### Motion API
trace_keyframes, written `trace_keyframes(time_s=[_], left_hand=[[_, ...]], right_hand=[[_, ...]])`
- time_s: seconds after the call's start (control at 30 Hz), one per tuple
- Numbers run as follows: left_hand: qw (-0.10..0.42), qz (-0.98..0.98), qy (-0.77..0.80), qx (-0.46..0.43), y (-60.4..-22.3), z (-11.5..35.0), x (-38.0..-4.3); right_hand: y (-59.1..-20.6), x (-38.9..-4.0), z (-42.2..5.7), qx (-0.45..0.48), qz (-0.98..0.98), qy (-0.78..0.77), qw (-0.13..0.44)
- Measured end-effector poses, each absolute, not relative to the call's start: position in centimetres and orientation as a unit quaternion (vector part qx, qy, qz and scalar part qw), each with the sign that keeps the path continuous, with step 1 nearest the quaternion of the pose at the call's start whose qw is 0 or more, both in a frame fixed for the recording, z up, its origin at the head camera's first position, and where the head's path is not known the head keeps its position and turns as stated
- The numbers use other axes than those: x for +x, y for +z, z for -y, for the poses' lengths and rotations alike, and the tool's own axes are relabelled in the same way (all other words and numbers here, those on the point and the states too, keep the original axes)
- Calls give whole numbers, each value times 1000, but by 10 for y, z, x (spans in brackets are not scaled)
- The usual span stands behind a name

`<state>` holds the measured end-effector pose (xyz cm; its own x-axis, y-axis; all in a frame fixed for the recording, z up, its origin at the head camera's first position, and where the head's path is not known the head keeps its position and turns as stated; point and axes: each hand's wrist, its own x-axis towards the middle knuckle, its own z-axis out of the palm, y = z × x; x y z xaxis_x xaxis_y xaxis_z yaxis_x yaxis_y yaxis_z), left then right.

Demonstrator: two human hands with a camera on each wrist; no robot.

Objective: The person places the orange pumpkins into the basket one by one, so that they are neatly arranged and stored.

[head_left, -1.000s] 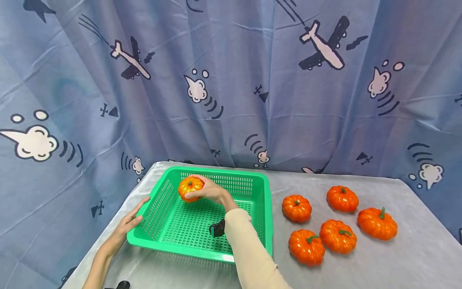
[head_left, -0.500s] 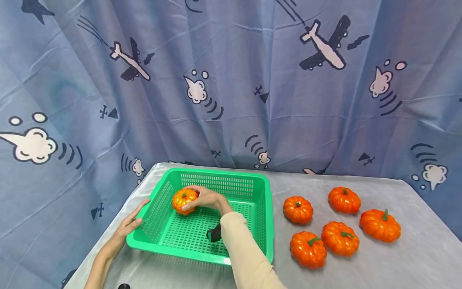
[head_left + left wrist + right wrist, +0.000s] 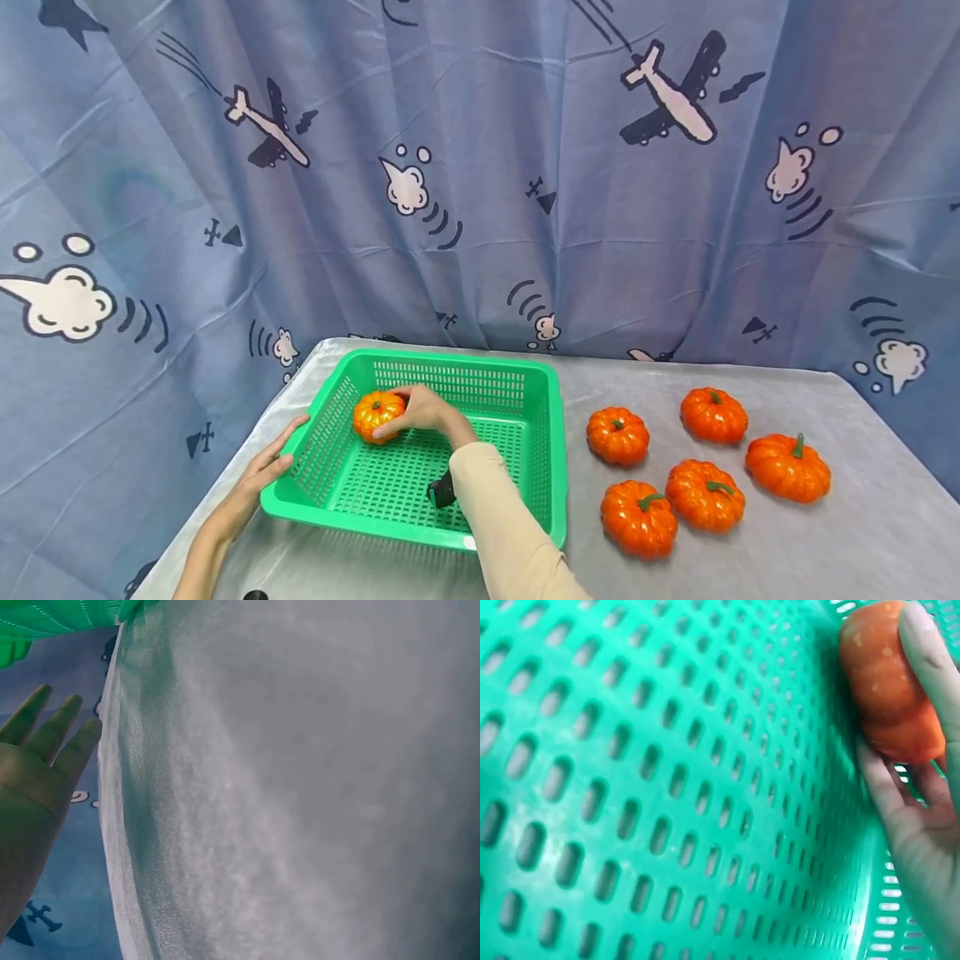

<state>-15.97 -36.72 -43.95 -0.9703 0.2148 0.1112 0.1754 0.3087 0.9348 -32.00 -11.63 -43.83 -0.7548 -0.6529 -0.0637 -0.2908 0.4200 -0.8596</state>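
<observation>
My right hand (image 3: 422, 412) reaches into a green plastic basket (image 3: 517, 533) and grips a small orange pumpkin (image 3: 375, 417) near the back left corner. In the right wrist view the thumb lies over one side of the pumpkin (image 3: 885, 667) and the fingers curl under the other, close to the perforated basket floor (image 3: 667, 780). My left hand (image 3: 262, 467) rests its fingertips along the basket's left rim, fingers straight. The left wrist view shows that hand (image 3: 45, 757) with fingers extended just below the green basket edge (image 3: 67, 619).
Several orange pumpkins with green stems stand on the grey tabletop (image 3: 570, 575) to the right of the basket, the nearest pumpkin (image 3: 639, 520) close to its right front corner. A blue curtain (image 3: 480, 167) with aeroplane prints hangs behind the table.
My right hand has carried the pumpkin a little left and down toward the basket floor, still gripping it. The left hand has stayed at the left rim.
</observation>
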Motion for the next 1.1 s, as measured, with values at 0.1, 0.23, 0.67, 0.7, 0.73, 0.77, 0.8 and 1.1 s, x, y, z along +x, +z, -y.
trace_keyframes(time_s=[0.1, 0.23, 0.67, 0.7, 0.73, 0.77, 0.8, 1.1], left_hand=[[12, -806, 577, 129, -440, 368, -160], [12, -808, 577, 117, -442, 370, -161], [11, -806, 582, 107, -440, 367, -161], [10, -806, 582, 109, -441, 367, -161], [9, -806, 581, 111, -441, 367, -161], [7, -806, 580, 113, -441, 368, -161], [6, -807, 580, 114, -441, 368, -161], [3, -812, 573, 114, -439, 368, -162]], right_hand=[[-437, -320, 118, -292, -850, -408, 162], [-433, -320, 121, -309, -871, -359, 133], [-419, -315, 126, -330, -922, -181, 88], [-417, -314, 126, -325, -926, -169, 91], [-417, -313, 127, -319, -929, -160, 96], [-416, -312, 128, -312, -932, -153, 101], [-416, -311, 129, -306, -935, -147, 106], [-412, -309, 130, -301, -938, -133, 108]])
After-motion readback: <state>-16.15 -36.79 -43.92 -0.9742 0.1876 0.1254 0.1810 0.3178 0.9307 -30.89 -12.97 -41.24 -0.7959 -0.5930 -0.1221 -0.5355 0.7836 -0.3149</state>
